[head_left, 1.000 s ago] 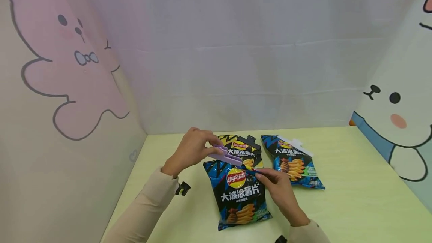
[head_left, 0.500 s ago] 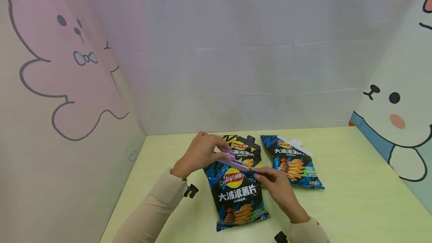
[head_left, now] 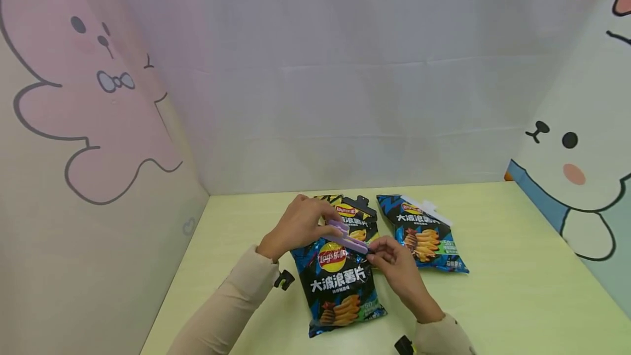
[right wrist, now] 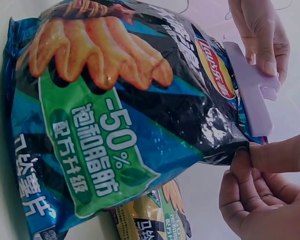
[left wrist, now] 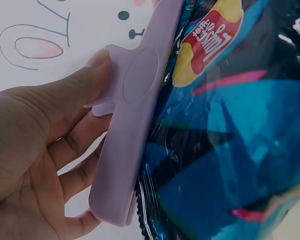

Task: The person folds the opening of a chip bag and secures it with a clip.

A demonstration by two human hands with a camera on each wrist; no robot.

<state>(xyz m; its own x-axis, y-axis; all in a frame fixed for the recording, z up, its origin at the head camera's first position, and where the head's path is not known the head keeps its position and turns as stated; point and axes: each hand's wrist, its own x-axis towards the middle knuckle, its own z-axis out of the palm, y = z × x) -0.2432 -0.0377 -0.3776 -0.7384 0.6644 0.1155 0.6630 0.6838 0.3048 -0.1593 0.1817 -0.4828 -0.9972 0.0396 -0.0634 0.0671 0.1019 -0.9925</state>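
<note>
Two hands busy | left hand (head_left: 300, 226) gripped lilac clip (head_left: 348, 236) | right hand (head_left: 394, 264) pinched chip bag (head_left: 337, 284) top corner | step: clipping bag mouth, seemingly | next: slide clip fully across, judged.

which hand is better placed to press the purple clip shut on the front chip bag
Left, probably. The left hand already grips the purple clip by its handle end, lying across the front chip bag top. The right hand only pinches the bag's corner, steadying it.

Looks like a staged recording booth: pale yellow-green tabletop (head_left: 517, 289) boxed in by plain white backdrop (head_left: 345, 70) and cartoon-animal side panels (head_left: 74, 125).
</note>
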